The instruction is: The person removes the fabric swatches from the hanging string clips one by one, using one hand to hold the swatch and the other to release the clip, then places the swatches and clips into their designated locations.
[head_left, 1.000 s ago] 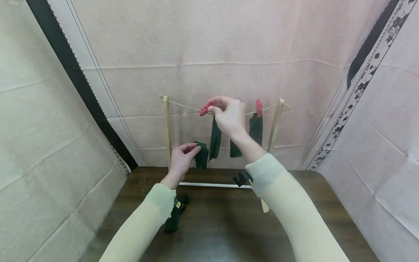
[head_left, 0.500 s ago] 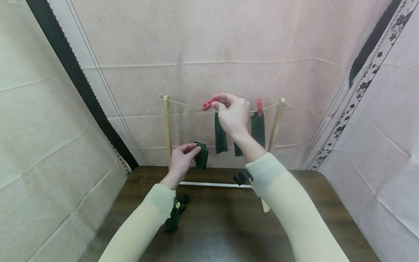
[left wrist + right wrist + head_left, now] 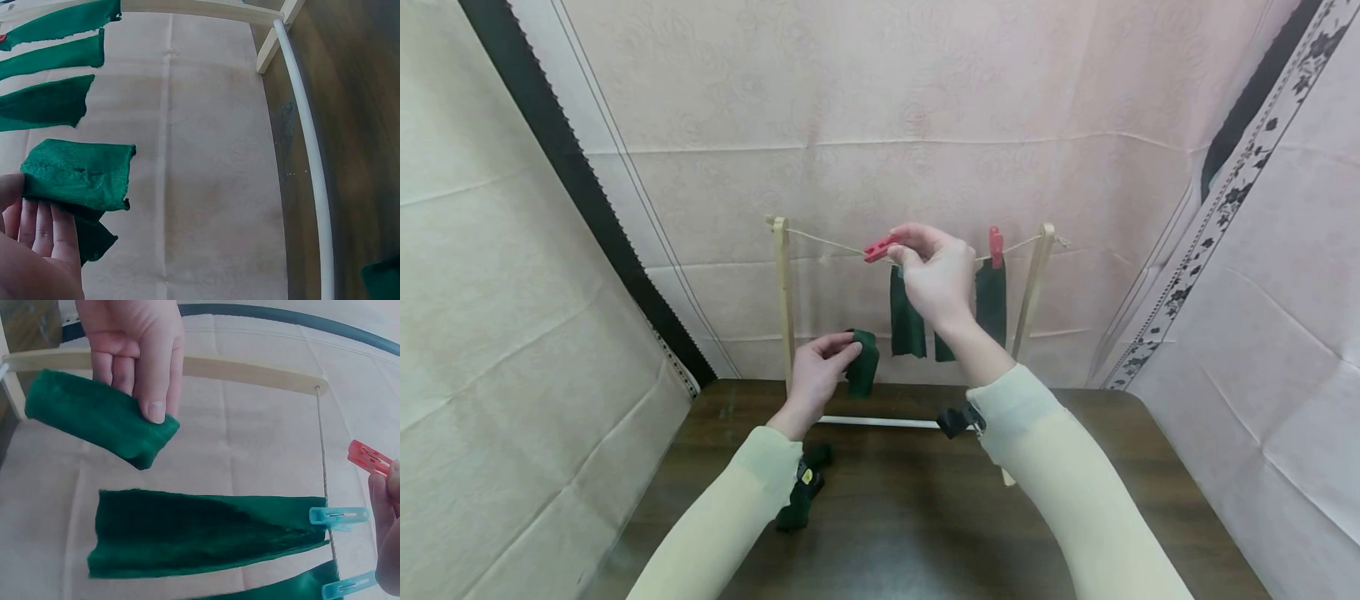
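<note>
My left hand [image 3: 812, 371] pinches a folded green cloth [image 3: 862, 364] between thumb and fingers, below the string [image 3: 324, 450]. In the right wrist view, the folded end sits under the thumb and the rest droops sideways. Up at the string, my right hand [image 3: 943, 275] pinches a red clothespin [image 3: 878, 248] by its handle end, with the tip pointing left. Green cloths hang just beyond; the nearest hanging cloth [image 3: 206, 534] is clipped by a light blue clothespin [image 3: 339, 515]. Another blue clothespin [image 3: 349, 585] grips the cloth beside it. At the right, a red clothespin [image 3: 996, 247] holds a further cloth [image 3: 991, 308].
Wooden posts, left [image 3: 784, 292] and right [image 3: 1033, 283], carry the string, and a white rod [image 3: 880, 422] runs low between them. Under my left wrist, more green cloth [image 3: 793, 512] lies on the dark wooden table [image 3: 910, 517]. Pale patterned sheets [image 3: 880, 100] surround the space.
My right hand has shifted slightly right with the red clothespin, which rose and came back down a little. The nearest hanging cloth has turned to show its wider face. My left hand is nearly still.
</note>
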A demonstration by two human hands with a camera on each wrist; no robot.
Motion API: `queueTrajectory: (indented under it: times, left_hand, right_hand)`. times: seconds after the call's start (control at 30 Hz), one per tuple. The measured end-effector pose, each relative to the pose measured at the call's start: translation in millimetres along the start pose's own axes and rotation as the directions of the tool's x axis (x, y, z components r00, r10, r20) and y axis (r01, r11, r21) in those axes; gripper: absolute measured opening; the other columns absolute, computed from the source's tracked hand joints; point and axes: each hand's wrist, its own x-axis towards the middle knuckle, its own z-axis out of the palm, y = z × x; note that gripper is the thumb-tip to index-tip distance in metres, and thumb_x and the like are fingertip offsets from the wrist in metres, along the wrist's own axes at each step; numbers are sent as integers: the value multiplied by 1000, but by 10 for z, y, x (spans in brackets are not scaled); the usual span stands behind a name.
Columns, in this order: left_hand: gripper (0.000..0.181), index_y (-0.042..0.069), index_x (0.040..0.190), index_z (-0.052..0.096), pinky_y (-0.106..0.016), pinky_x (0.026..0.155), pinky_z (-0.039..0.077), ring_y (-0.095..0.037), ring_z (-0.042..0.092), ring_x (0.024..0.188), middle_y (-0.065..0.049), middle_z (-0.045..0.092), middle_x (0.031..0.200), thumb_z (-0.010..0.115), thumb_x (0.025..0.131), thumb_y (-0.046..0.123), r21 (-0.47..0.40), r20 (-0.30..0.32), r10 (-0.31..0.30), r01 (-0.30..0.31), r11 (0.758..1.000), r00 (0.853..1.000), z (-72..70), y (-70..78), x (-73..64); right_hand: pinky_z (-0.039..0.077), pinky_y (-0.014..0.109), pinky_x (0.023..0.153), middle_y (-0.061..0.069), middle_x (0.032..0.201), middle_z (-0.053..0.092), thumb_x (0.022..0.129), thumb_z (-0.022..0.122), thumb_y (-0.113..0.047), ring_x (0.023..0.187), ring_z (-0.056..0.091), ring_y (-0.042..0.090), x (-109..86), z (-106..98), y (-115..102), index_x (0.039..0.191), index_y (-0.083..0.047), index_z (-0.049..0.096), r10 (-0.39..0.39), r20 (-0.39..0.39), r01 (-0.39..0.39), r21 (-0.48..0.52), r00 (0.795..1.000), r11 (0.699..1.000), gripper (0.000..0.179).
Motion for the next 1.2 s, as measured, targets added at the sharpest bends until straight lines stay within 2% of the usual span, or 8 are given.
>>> queueTrajectory:
  times: [0.1, 0.23, 0.47, 0.73, 0.87, 0.9, 1.07, 1.2]
  left_hand:
    - [30, 7, 124, 79, -31, 83, 61, -25, 71, 100, -12, 75, 114, 81, 99, 23, -8, 3, -9, 9, 1000, 1000, -6, -15, -28]
    - [31, 8, 125, 79, -30, 85, 60, -24, 69, 101, -12, 74, 115, 81, 99, 25, -21, 2, -17, 17, 1000, 1000, -29, -63, -47]
    - [33, 9, 127, 78, -27, 85, 59, -23, 67, 103, -9, 74, 115, 81, 99, 26, -10, -8, -42, 41, 999, 999, -88, -172, -95]
    - [32, 10, 127, 78, -28, 84, 60, -23, 70, 100, -10, 75, 114, 81, 99, 26, -19, -28, -81, 80, 997, 996, -140, -308, -141]
    - [33, 8, 127, 78, -27, 83, 60, -21, 70, 100, -9, 75, 113, 82, 98, 24, -45, -33, -96, 94, 995, 995, -138, -379, -175]
    - [33, 7, 127, 77, -27, 83, 60, -21, 70, 99, -9, 75, 112, 82, 98, 23, -57, -34, -101, 99, 993, 994, -139, -398, -185]
    - [32, 5, 127, 77, -29, 82, 60, -20, 70, 98, -8, 76, 111, 81, 99, 21, -73, -40, -123, 120, 990, 992, -158, -473, -241]
    - [33, 6, 128, 76, -32, 84, 61, -20, 72, 96, -10, 76, 112, 80, 100, 22, -74, -28, -146, 143, 987, 989, -181, -543, -294]
  right_hand:
    - [59, 32, 71, -8, 110, 80, 100, 78, -24, 103, 74, 5, -58, -9, 41, 117, -18, 81, -9, -5, 10, 39, 1000, 999, 18]
    - [61, 32, 84, -4, 109, 81, 100, 79, -20, 103, 75, 7, -121, 3, 107, 117, -13, 81, -17, 0, 17, 94, 1000, 995, 18]
    - [60, 34, 75, -5, 108, 81, 99, 80, -20, 99, 76, 11, -246, -1, 197, 115, -10, 82, -36, 1, 35, 103, 999, 994, 19]
    - [62, 35, 87, -2, 107, 81, 99, 81, -17, 99, 76, 14, -409, -53, 351, 115, -7, 81, -13, 11, 12, 110, 1000, 994, 19]
    - [61, 30, 86, 0, 106, 81, 98, 81, -14, 98, 77, 15, -544, -126, 480, 113, -7, 82, -36, -13, 37, 86, 999, 996, 17]
    - [61, 28, 81, 1, 106, 81, 97, 81, -13, 96, 77, 15, -580, -151, 518, 113, -7, 82, -36, -17, 38, 81, 999, 996, 17]
    - [58, 23, 70, 2, 103, 81, 96, 82, -11, 95, 78, 17, -750, -284, 701, 111, -10, 82, 6, -21, -5, 65, 1000, 998, 15]
    - [59, 23, 74, 4, 103, 81, 95, 83, -9, 95, 79, 19, -891, -376, 814, 112, -9, 82, 44, -18, -43, 74, 999, 996, 16]
